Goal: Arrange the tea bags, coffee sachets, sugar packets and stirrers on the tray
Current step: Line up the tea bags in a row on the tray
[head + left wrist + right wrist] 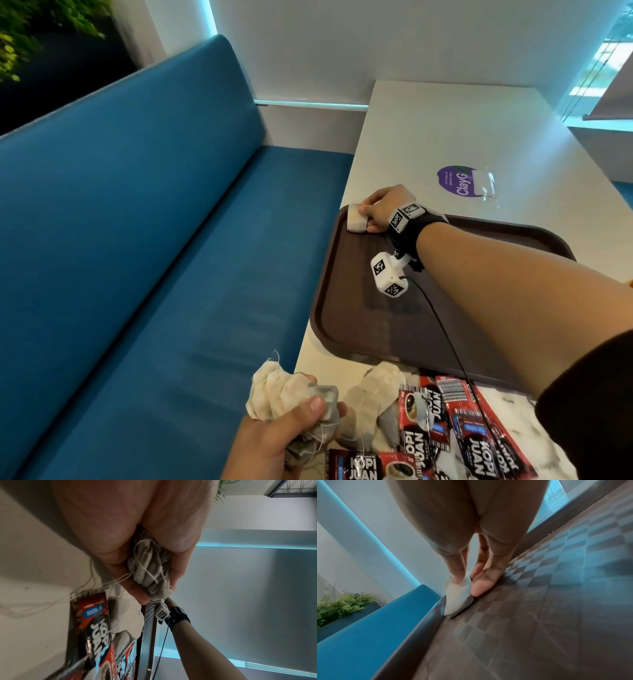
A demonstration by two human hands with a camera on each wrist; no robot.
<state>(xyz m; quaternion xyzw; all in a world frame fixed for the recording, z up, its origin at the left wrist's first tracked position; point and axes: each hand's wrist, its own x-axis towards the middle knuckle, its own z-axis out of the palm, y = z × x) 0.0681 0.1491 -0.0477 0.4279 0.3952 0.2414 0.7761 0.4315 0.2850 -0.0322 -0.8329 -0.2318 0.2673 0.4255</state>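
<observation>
A dark brown tray [346, 315] lies on the white table. In its far left corner my right hand [380, 209] pinches a single tea bag [355, 219] against the tray floor; in the right wrist view the thumb and fingers hold that tea bag [458, 599] beside the tray rim [426, 623]. My left hand [274, 442] at the near table edge grips a bunch of tea bags [284, 390] with their strings dangling, also seen as the bunch of tea bags [150, 566] in the left wrist view. Red coffee sachets [428, 421] and loose tea bags [366, 407] lie in front of the tray.
A blue bench [137, 240] runs along the table's left side. A purple sticker [457, 181] and a clear plastic wrapper [486, 183] lie on the table beyond the tray. A black cable [442, 329] crosses the tray from my right wrist.
</observation>
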